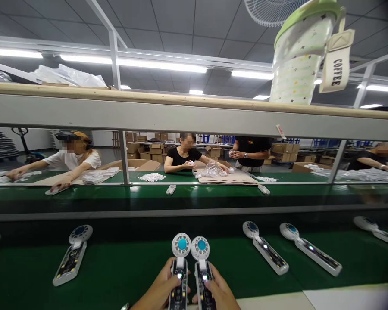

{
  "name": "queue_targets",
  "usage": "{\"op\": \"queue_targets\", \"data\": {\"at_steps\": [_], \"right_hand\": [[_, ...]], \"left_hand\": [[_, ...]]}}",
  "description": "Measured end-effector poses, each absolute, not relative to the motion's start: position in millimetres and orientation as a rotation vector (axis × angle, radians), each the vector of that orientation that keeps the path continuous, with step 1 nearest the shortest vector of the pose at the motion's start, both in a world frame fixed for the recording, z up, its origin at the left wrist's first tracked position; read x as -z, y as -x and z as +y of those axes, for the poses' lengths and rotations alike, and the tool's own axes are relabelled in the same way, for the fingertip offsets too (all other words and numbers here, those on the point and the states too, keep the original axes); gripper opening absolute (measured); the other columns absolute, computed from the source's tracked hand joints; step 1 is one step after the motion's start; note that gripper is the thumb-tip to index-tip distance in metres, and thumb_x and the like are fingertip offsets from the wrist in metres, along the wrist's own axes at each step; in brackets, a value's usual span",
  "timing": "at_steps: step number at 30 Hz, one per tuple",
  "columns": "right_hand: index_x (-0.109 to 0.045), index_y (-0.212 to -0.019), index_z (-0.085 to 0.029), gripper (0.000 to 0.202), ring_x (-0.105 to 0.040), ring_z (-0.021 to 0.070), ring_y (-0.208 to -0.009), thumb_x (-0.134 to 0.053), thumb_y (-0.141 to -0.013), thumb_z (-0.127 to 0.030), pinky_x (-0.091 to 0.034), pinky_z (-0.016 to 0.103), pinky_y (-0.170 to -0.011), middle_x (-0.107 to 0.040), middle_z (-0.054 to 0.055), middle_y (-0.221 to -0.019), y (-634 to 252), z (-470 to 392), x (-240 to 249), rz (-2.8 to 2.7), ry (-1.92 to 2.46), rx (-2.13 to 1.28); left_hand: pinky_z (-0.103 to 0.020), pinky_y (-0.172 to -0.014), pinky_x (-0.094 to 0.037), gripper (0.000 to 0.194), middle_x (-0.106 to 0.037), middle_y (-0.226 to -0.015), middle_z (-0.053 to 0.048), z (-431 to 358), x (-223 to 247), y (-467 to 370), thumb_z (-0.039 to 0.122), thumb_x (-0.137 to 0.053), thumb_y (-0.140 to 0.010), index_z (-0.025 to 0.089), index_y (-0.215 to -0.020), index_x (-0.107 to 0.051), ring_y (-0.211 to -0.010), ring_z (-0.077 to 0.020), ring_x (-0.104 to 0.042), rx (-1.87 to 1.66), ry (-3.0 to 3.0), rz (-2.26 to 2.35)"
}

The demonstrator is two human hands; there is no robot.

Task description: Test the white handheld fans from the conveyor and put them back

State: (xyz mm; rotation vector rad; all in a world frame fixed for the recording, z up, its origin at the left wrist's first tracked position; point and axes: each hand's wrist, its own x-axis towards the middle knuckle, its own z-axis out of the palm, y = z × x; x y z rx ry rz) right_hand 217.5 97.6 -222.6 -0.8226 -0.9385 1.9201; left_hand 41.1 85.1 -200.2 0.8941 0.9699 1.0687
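Note:
Side by side in front of me are two white handheld fans with round heads and blue centres. My left hand (161, 287) is closed round the handle of the left fan (181, 244), its thumb on the exposed circuit board. The right fan (200, 248) is gripped the same way by my right hand (220, 289). Both heads point up and nearly touch, and a small white light glows on each board. The lower ends of the handles run out of the picture.
On the green belt (116, 262) lie similar fans: one at left (69, 262), others at right (270, 254) (320, 256). A shelf beam (194, 114) crosses above, carrying a cup (300, 60). Beyond it, several people handle white parts (151, 177). White sheets (355, 299) edge the near right.

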Motion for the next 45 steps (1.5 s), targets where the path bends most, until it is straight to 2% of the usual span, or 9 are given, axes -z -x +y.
{"op": "queue_targets", "data": {"at_steps": [5, 8, 12, 18, 25, 35, 37, 41, 45], "right_hand": [[-0.008, -0.136, -0.009, 0.113, -0.065, 0.0239, -0.062, -0.074, -0.056, -0.053, -0.050, 0.033, -0.052, -0.068, 0.004, -0.068, -215.8, 101.4, 231.8, -0.898, 0.782, -1.885], [-0.019, -0.134, -0.013, 0.105, -0.066, 0.0264, -0.068, -0.074, -0.056, -0.054, -0.051, 0.036, -0.055, -0.067, 0.005, -0.075, -217.4, 104.6, 237.1, -0.922, 0.810, -1.856], [-0.043, -0.124, -0.018, 0.079, -0.065, 0.0276, -0.079, -0.069, -0.061, -0.056, -0.051, 0.039, -0.068, -0.067, 0.010, -0.090, -223.3, 105.2, 233.6, -1.145, 0.811, -1.751], [-0.053, -0.117, -0.019, 0.067, -0.056, 0.0300, -0.105, -0.066, -0.064, -0.058, -0.042, 0.042, -0.092, -0.063, 0.012, -0.109, -224.5, 99.9, 221.8, -1.258, 0.801, -1.608], [-0.053, -0.117, -0.019, 0.071, -0.049, 0.0313, -0.115, -0.064, -0.063, -0.064, -0.031, 0.045, -0.102, -0.060, 0.013, -0.117, -221.0, 101.1, 231.0, -1.236, 0.825, -1.539], [-0.047, -0.121, -0.018, 0.071, -0.055, 0.0293, -0.110, -0.067, -0.065, -0.058, -0.039, 0.043, -0.097, -0.063, 0.011, -0.110, -222.0, 103.2, 234.1, -1.152, 0.769, -1.628], [-0.039, -0.125, -0.017, 0.078, -0.060, 0.0278, -0.102, -0.068, -0.065, -0.056, -0.044, 0.041, -0.092, -0.063, 0.012, -0.109, -221.9, 103.7, 237.0, -1.125, 0.757, -1.685], [-0.021, -0.134, -0.018, 0.101, -0.067, 0.0264, -0.073, -0.072, -0.057, -0.058, -0.053, 0.037, -0.061, -0.065, 0.011, -0.096, -218.7, 104.2, 241.2, -0.965, 0.786, -1.827], [-0.017, -0.136, -0.014, 0.106, -0.066, 0.0240, -0.069, -0.073, -0.056, -0.057, -0.052, 0.034, -0.058, -0.066, 0.012, -0.096, -216.0, 104.1, 242.0, -0.950, 0.791, -1.823]], "left_hand": [[-0.034, -0.066, -0.047, 0.045, -0.054, -0.107, -0.007, 87.7, 203.7, -40.3, 0.020, -0.060, -0.065, 0.020, -0.106, -0.042, -0.074, -0.0205, -0.062, -1.050, -0.883, 0.948], [-0.034, -0.067, -0.047, 0.044, -0.056, -0.103, -0.007, 85.0, 199.1, -41.4, 0.019, -0.062, -0.064, 0.019, -0.105, -0.044, -0.074, -0.0203, -0.061, -1.057, -0.897, 0.931], [-0.032, -0.069, -0.046, 0.038, -0.060, -0.086, -0.005, 77.4, 185.6, -45.1, 0.017, -0.063, -0.068, 0.017, -0.102, -0.047, -0.075, -0.0192, -0.060, -1.046, -0.932, 0.915], [-0.037, -0.074, -0.046, 0.044, -0.061, -0.090, -0.008, 77.5, 181.7, -45.0, 0.025, -0.070, -0.068, 0.016, -0.105, -0.048, -0.080, -0.0225, -0.061, -1.025, -0.934, 0.918], [-0.039, -0.081, -0.045, 0.050, -0.061, -0.094, -0.010, 83.8, 194.5, -40.0, 0.034, -0.073, -0.066, 0.017, -0.108, -0.051, -0.084, -0.0243, -0.061, -1.040, -0.997, 0.916], [-0.041, -0.084, -0.044, 0.051, -0.061, -0.099, -0.011, 82.4, 195.2, -38.1, 0.034, -0.071, -0.072, 0.017, -0.112, -0.047, -0.090, -0.0247, -0.060, -1.014, -1.050, 0.856], [-0.041, -0.083, -0.045, 0.049, -0.062, -0.097, -0.010, 81.5, 195.2, -37.9, 0.032, -0.071, -0.073, 0.017, -0.113, -0.046, -0.090, -0.0244, -0.059, -1.018, -1.019, 0.852], [-0.039, -0.080, -0.046, 0.050, -0.061, -0.096, -0.009, 81.6, 195.7, -38.0, 0.030, -0.072, -0.071, 0.018, -0.112, -0.046, -0.089, -0.0237, -0.059, -1.038, -0.986, 0.849], [-0.038, -0.079, -0.046, 0.051, -0.061, -0.092, -0.008, 82.7, 196.7, -38.4, 0.032, -0.073, -0.069, 0.017, -0.110, -0.048, -0.087, -0.0236, -0.059, -1.048, -0.987, 0.857]]}}
